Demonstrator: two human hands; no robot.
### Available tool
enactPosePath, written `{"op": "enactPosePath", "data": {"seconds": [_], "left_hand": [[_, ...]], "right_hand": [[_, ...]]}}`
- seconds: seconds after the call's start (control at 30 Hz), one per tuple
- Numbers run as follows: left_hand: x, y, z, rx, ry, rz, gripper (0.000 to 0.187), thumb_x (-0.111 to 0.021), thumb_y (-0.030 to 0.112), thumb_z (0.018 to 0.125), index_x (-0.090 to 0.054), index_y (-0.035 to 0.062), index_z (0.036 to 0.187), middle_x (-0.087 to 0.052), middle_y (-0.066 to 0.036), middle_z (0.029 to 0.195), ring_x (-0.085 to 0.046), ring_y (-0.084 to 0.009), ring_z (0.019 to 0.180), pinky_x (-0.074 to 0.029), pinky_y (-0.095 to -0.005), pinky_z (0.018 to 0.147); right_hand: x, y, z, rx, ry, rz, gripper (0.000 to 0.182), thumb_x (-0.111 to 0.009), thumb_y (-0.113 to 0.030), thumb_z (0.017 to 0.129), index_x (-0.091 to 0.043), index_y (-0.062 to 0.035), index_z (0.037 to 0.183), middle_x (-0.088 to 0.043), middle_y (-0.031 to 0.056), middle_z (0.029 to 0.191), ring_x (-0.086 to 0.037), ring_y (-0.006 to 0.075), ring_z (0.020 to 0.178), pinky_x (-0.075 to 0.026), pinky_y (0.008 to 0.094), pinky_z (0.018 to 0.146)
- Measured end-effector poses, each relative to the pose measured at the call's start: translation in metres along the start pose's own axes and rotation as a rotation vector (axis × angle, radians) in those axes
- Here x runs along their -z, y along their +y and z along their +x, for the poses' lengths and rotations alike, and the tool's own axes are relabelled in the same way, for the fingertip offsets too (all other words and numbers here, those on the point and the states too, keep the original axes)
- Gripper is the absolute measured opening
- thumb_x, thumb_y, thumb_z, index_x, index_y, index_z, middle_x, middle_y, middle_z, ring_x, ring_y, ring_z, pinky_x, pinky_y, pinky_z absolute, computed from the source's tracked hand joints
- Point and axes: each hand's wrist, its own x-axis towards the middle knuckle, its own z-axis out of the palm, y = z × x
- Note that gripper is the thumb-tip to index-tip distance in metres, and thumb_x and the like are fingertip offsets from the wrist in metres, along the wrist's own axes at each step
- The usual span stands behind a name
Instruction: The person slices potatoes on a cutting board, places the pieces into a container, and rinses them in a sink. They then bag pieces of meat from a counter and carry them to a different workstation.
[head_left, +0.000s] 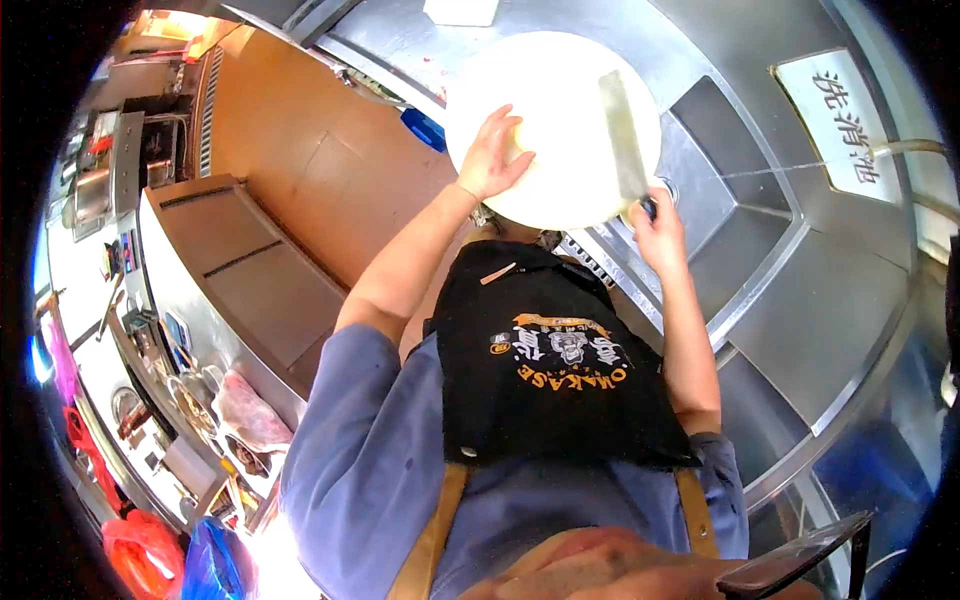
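A round white cutting board (550,90) lies across the corner of the metal sink counter, in front of my body. My right hand (660,232) is closed around the dark handle of a cleaver (622,130). Its long, wide blade lies over the right part of the board, pointing away from me. My left hand (492,160) rests at the board's left side with the fingers apart. A small yellowish spot shows by its fingertips; the overexposed surface hides what it is.
To the right is a metal sink (735,150) with a hose (905,147) and a thin water stream. A white sign (838,120) hangs on its far wall. A blue object (424,130) sits below the board's left edge. Counters with bags and utensils stand at far left.
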Motion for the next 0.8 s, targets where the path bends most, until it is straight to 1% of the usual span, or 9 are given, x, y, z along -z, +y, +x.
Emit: {"op": "enactPosePath", "data": {"seconds": [0.07, 0.1, 0.17, 0.2, 0.3, 0.47, 0.63, 0.73, 0.8], "left_hand": [[0.003, 0.0, -0.008, 0.037, 0.176, 0.08, 0.04, -0.072, 0.015, 0.076, -0.054, 0.0047, 0.11, -0.054, -0.019, 0.118, -0.053, -0.0387, 0.109, -0.046, -0.0416, 0.092], [0.005, 0.001, -0.012, 0.045, 0.181, 0.08, 0.04, -0.072, 0.015, 0.076, -0.054, 0.0047, 0.11, -0.054, -0.019, 0.118, -0.053, -0.0387, 0.109, -0.046, -0.0416, 0.092], [0.008, 0.004, -0.023, 0.172, 0.254, 0.047, 0.027, -0.07, 0.012, 0.076, -0.057, 0.0044, 0.099, -0.058, -0.015, 0.103, -0.057, -0.0339, 0.097, -0.048, -0.04, 0.083], [0.011, 0.006, -0.025, 0.154, 0.28, 0.085, 0.021, -0.069, 0.009, 0.08, -0.058, 0.0039, 0.097, -0.058, -0.012, 0.102, -0.059, -0.0277, 0.09, -0.052, -0.0339, 0.07], [0.013, 0.007, -0.032, 0.162, 0.304, 0.073, 0.021, -0.068, 0.009, 0.08, -0.058, 0.0044, 0.098, -0.058, -0.013, 0.103, -0.059, -0.0276, 0.091, -0.052, -0.034, 0.07], [0.013, 0.005, -0.038, 0.218, 0.338, 0.012, 0.019, -0.068, 0.008, 0.078, -0.058, 0.0045, 0.094, -0.058, -0.013, 0.099, -0.058, -0.029, 0.088, -0.05, -0.0354, 0.072], [0.013, 0.001, -0.04, 0.269, 0.355, -0.04, 0.018, -0.068, 0.007, 0.076, -0.059, 0.0051, 0.092, -0.059, -0.013, 0.095, -0.058, -0.0309, 0.088, -0.049, -0.0368, 0.074], [0.022, 0.007, -0.028, 0.249, 0.299, 0.008, 0.021, -0.068, 0.007, 0.08, -0.057, 0.0039, 0.098, -0.059, -0.013, 0.101, -0.058, -0.0285, 0.091, -0.05, -0.0357, 0.074], [0.036, 0.017, 0.016, 0.008, 0.429, 0.144, 0.023, -0.066, 0.006, 0.08, -0.056, 0.003, 0.1, -0.059, -0.013, 0.102, -0.057, -0.0317, 0.094, -0.046, -0.0392, 0.082]], "right_hand": [[-0.02, -0.019, 0.011, 0.263, 0.019, -0.116, 0.034, -0.058, -0.029, 0.091, -0.055, -0.0082, 0.117, -0.065, 0.0197, 0.08, -0.064, 0.0357, 0.067, -0.051, 0.0406, 0.062], [-0.027, -0.04, 0.009, 0.23, -0.009, -0.151, 0.032, -0.058, -0.028, 0.091, -0.056, -0.0088, 0.116, -0.066, 0.0193, 0.081, -0.065, 0.0374, 0.07, -0.051, 0.0425, 0.064], [-0.044, -0.057, 0.009, 0.395, 0.052, -0.112, 0.028, -0.056, -0.026, 0.092, -0.057, -0.0093, 0.115, -0.066, 0.0188, 0.082, -0.065, 0.0379, 0.073, -0.051, 0.0441, 0.064], [-0.05, -0.064, 0.012, 0.399, 0.041, -0.119, 0.028, -0.056, -0.026, 0.092, -0.057, -0.0093, 0.115, -0.066, 0.0188, 0.082, -0.065, 0.0379, 0.073, -0.051, 0.0441, 0.064], [-0.057, -0.078, 0.015, 0.342, -0.035, -0.234, 0.025, -0.055, -0.025, 0.093, -0.059, -0.0086, 0.111, -0.066, 0.0187, 0.083, -0.064, 0.0385, 0.073, -0.05, 0.0455, 0.063], [-0.052, -0.1, 0.012, 0.407, 0.032, -0.256, 0.024, -0.054, -0.025, 0.093, -0.058, -0.0084, 0.11, -0.066, 0.0184, 0.083, -0.064, 0.0384, 0.074, -0.05, 0.0467, 0.064], [-0.067, -0.07, 0.027, 0.356, -0.072, -0.362, 0.023, -0.054, -0.025, 0.092, -0.057, -0.0078, 0.107, -0.066, 0.0186, 0.081, -0.064, 0.0384, 0.073, -0.05, 0.0471, 0.064], [-0.07, -0.064, 0.034, 0.336, -0.125, -0.396, 0.022, -0.053, -0.025, 0.092, -0.057, -0.0072, 0.104, -0.065, 0.0191, 0.079, -0.064, 0.0389, 0.072, -0.05, 0.0482, 0.064], [-0.069, -0.065, 0.036, 0.355, -0.103, -0.37, 0.022, -0.053, -0.026, 0.092, -0.056, -0.0069, 0.103, -0.065, 0.0193, 0.078, -0.064, 0.0392, 0.072, -0.05, 0.0489, 0.064]]}}
